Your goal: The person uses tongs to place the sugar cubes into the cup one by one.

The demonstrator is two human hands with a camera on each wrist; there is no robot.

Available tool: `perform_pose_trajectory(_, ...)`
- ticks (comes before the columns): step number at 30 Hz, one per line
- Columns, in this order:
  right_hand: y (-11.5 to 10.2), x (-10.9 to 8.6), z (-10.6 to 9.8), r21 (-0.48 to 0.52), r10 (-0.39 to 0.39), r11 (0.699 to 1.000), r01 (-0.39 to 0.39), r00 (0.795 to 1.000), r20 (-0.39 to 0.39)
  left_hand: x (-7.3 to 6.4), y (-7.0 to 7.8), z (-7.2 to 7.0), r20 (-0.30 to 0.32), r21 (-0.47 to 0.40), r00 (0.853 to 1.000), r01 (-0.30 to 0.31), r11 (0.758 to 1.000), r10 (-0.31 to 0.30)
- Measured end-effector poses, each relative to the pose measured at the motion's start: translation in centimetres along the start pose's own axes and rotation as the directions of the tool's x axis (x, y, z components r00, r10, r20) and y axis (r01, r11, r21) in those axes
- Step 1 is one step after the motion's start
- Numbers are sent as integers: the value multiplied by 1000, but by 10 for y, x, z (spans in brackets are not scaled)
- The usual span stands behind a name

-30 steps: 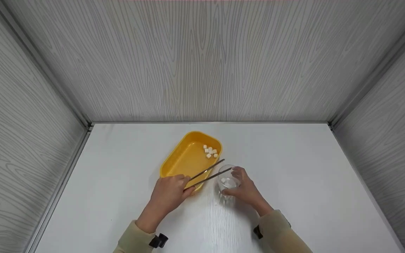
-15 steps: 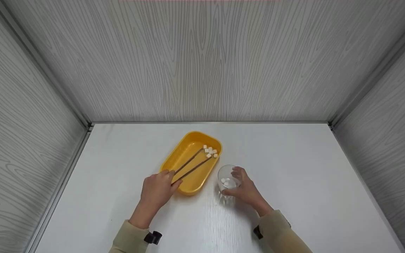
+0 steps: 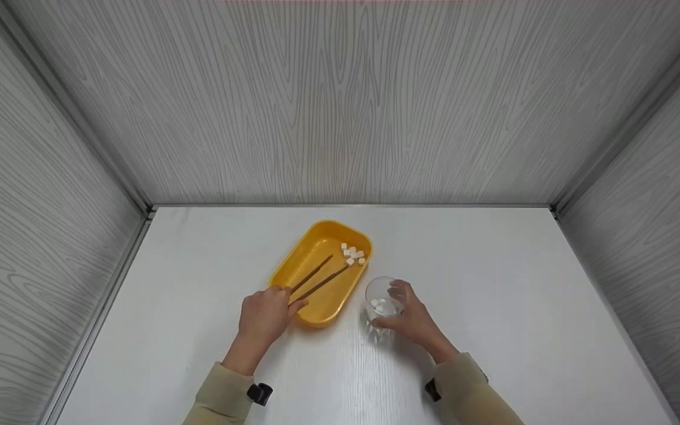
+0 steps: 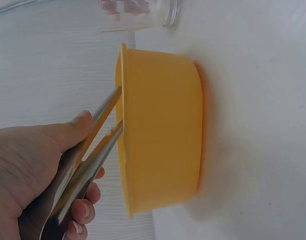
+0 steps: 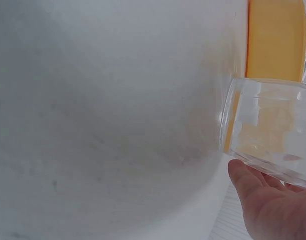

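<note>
Tongs (image 3: 321,283): gripped in my curled left fingers (image 4: 84,211), arms spread, nothing between them.
Glass (image 3: 382,313): my right fingers (image 3: 400,285) curl part-way round it on the surface (image 3: 481,277), white cubes (image 3: 376,304) inside.
Yellow tray (image 4: 162,130): left of the glass; the tongs have swung back into it from over the glass, so more cubes are within reach.
Tray cubes (image 3: 354,255): clustered at its far right end, just beyond one tongs' tip.

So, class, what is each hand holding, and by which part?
The left hand holds metal tongs by their arms, well back from the spread tips. The right hand holds the clear glass around its side.
</note>
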State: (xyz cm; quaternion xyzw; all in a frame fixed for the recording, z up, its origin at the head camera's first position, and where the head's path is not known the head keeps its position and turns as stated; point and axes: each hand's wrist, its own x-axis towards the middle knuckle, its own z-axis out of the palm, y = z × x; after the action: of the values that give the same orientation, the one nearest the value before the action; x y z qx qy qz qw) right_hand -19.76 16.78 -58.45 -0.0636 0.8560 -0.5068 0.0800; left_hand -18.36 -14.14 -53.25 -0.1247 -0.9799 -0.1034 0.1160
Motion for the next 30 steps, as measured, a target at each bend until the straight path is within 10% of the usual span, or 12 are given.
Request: perform_pose_trajectory(30, 0, 1, 1, 26, -20, 999, 20, 1000, -1, 29, 20, 15, 3, 122, 997, -83, 989, 83)
